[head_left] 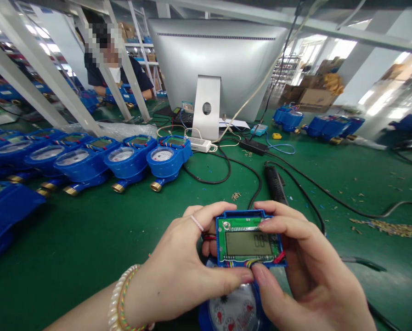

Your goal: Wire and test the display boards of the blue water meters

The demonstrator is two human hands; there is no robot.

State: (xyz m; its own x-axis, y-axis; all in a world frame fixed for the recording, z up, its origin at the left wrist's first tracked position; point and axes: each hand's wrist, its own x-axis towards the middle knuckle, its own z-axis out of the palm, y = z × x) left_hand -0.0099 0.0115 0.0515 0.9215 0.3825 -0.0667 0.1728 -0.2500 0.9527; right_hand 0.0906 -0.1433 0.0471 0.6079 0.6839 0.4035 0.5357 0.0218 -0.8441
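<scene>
Between my two hands sits a blue water meter, its round dial (234,309) below and a green circuit board with a small LCD screen (249,243) facing up in its box. The screen reads about 0.0. My left hand (183,262) wraps the box's left side, thumb along the lower edge. My right hand (307,262) grips the right side, one fingertip on the board's upper right corner and the thumb at the lower edge. Red, yellow and black wires show at the box's edges. Part of the meter body is hidden by my hands.
Several blue water meters (126,158) with brass ends stand in a row at left. A black-handled tool (275,184) lies just beyond my right hand. Loose screws (390,228) are scattered at right. Cables cross the green table (206,193) before a large monitor (216,59). A person (118,73) sits opposite.
</scene>
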